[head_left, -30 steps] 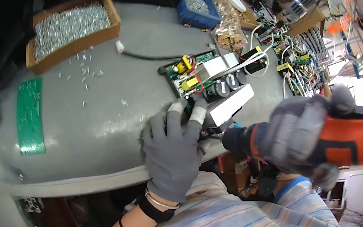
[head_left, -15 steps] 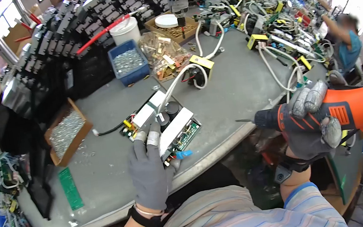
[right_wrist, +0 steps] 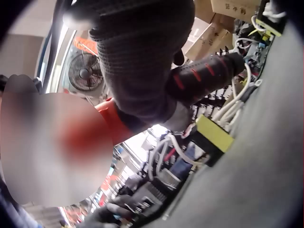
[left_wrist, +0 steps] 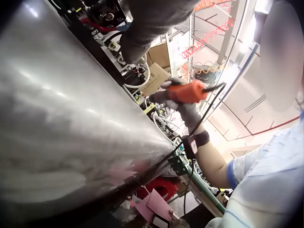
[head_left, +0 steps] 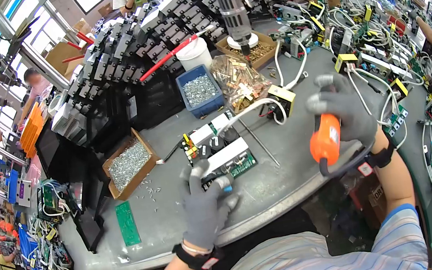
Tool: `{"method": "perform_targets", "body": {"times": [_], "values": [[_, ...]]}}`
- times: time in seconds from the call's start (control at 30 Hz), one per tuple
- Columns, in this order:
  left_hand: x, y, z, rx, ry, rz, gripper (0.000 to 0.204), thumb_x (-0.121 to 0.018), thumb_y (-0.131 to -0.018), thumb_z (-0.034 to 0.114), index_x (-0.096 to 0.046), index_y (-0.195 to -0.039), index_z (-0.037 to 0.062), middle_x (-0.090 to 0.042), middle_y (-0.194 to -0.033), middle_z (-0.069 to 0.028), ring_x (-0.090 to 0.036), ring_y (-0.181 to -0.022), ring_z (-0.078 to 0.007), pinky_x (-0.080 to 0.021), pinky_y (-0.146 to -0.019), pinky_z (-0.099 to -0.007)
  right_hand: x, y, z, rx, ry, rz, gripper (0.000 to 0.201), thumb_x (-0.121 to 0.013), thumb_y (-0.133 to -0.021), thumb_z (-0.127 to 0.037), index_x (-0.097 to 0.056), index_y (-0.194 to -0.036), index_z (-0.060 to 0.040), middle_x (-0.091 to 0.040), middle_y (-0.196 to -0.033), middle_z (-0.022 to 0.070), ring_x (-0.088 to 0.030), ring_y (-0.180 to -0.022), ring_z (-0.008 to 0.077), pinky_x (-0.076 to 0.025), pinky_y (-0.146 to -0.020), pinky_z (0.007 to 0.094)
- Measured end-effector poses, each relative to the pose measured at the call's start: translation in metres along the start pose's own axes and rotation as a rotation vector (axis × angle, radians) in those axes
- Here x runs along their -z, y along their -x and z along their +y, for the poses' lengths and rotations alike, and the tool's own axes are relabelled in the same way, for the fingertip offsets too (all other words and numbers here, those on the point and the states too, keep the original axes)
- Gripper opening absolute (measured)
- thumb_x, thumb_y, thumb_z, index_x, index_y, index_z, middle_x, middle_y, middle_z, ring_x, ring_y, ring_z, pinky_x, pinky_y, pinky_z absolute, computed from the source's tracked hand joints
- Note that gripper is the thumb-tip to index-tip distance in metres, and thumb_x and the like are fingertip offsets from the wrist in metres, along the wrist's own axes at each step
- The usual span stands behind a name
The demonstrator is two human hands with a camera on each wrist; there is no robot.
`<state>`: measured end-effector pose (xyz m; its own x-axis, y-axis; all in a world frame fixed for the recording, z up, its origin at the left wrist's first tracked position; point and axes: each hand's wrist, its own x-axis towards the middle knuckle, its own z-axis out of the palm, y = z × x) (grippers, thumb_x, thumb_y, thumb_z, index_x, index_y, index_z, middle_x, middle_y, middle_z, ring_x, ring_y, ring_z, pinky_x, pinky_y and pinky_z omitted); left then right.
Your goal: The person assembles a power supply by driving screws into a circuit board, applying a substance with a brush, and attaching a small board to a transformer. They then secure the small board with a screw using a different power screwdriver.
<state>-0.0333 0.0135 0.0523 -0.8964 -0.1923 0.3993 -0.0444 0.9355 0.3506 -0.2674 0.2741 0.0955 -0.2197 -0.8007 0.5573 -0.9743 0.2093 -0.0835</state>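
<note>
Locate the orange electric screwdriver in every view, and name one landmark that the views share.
Head: the orange electric screwdriver is right of centre, gripped by the gloved right hand above the table edge.
Left wrist: centre, small and distant, in the same hand.
Right wrist: upper centre, its black-and-red nose juts from the glove.
Shared landmark: the yellow transformer with white wires, visible in head and right wrist views.

Grey knit cloth gloves on left hand (head_left: 204, 204) and right hand (head_left: 343, 110). Glossy orange plastic driver (head_left: 325, 140), with black ribbed rubbery front. Smooth, dull-sheened grey metal table (head_left: 283, 172). Matt brown cardboard box (head_left: 130, 164) of shiny metal screws. Blue plastic bin (head_left: 199, 91).
</note>
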Motion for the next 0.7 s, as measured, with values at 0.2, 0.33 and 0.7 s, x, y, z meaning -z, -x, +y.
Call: {"method": "perform_targets", "body": {"times": [0.2, 0.33, 0.7], "values": [[-0.005, 0.032, -0.007, -0.058, -0.154, -0.092, 0.038, -0.072, -0.068, 0.022, -0.065, -0.105, 0.0273, -0.039, -0.137, -0.0133, -0.025, -0.128, -0.0509, -0.039, -0.095, -0.0526, -0.012, 0.015, 0.046, 0.174, 0.438, -0.285, 0.037, -0.065, -0.065, -0.012, -0.06, -0.099, -0.0222, -0.057, -0.108, -0.004, -0.048, -0.109, 0.0254, -0.036, -0.095, 0.0451], [-0.004, 0.044, -0.025, -0.063, -0.001, -0.053, 0.039, -0.07, -0.073, 0.025, -0.063, -0.111, 0.0257, -0.036, -0.139, -0.0161, -0.035, -0.124, -0.0444, -0.043, -0.093, -0.0456, -0.003, 0.005, 0.071, -0.104, 0.422, -0.357, 0.04, -0.063, -0.068, -0.006, -0.059, -0.107, -0.0153, -0.058, -0.1, 0.003, -0.05, -0.105, 0.0262, -0.042, -0.088, 0.0378], [0.0, 0.014, 0.004, 0.32, 0.242, 0.0, 0.073, -0.063, -0.067, 0.003, -0.038, -0.135, 0.003, -0.048, -0.126, -0.0183, -0.054, -0.102, -0.0285, -0.044, -0.091, -0.0368, -0.077, -0.059, 0.016, -0.501, -0.237, -0.383, 0.082, -0.075, -0.064, -0.03, -0.039, -0.136, -0.0121, -0.045, -0.13, 0.0197, -0.05, -0.115, 0.0336, -0.042, -0.095, 0.0365]]}}
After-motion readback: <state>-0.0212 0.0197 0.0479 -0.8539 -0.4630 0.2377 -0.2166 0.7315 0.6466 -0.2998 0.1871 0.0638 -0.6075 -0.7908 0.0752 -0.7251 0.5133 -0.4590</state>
